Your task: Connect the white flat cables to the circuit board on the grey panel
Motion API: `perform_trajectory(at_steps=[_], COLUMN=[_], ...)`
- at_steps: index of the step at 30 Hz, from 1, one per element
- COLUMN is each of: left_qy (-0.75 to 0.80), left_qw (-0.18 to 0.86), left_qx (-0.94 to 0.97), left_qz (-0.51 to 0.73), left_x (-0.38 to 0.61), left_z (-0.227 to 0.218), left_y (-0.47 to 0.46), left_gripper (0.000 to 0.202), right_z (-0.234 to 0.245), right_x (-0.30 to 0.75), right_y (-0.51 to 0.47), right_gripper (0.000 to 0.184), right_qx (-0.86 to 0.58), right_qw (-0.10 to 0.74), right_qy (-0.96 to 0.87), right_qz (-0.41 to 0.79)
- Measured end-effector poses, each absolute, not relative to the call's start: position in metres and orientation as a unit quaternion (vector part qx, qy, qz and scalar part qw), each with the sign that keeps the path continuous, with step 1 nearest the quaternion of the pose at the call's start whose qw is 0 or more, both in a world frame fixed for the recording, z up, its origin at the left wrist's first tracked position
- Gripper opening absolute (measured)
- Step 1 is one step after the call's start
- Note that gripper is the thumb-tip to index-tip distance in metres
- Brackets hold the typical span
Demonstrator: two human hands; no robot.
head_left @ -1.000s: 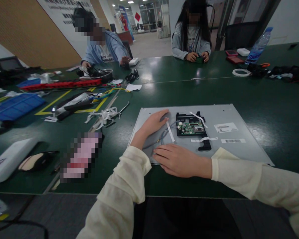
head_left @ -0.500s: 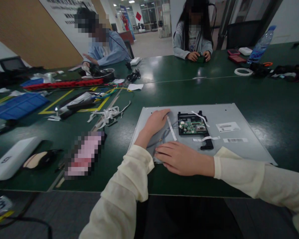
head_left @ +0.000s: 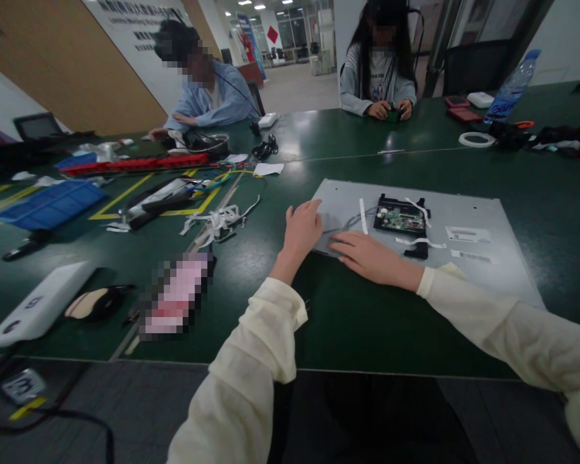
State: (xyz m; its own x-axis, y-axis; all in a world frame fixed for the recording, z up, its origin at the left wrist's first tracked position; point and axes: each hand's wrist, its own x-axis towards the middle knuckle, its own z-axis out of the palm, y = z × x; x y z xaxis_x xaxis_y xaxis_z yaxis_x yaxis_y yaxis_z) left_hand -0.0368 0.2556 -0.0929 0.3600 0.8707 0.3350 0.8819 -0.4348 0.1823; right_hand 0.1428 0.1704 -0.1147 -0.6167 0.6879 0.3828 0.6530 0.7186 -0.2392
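A flat grey metal panel lies on the green table, turned at a slant. A small green circuit board in a black frame is fixed to it, with grey cables and strips of white tape beside it. My left hand rests at the panel's left edge, fingers stretched out. My right hand lies flat on the panel's near left corner, fingers extended toward the left. Neither hand holds anything.
Two other people sit at the far side of the table. To the left lie a tangle of white tape, a blue tray, a red strip, tools and a white box. At the far right stand a water bottle and a tape roll.
The panel has slid away from me and turned, its left corner now farther from the table's near edge. Both hands moved with it, staying flat on its left side.
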Motion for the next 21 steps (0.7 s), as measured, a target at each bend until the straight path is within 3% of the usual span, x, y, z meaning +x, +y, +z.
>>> perform_trajectory(at_steps=[16, 21], left_qy=[-0.492, -0.494], left_qw=[-0.017, -0.023], left_qx=[-0.853, -0.854], left_qz=[-0.176, -0.160], left_x=[-0.038, -0.038], left_z=[-0.095, -0.095], left_y=[0.254, 0.252], left_gripper=[0.038, 0.039], right_z=[-0.148, -0.155], right_x=[0.303, 0.351], right_y=[0.250, 0.257], right_gripper=[0.045, 0.041], right_qx=[-0.593, -0.657], right_qw=[0.215, 0.176], right_qy=[-0.776, -0.732], right_qz=[-0.016, -0.036])
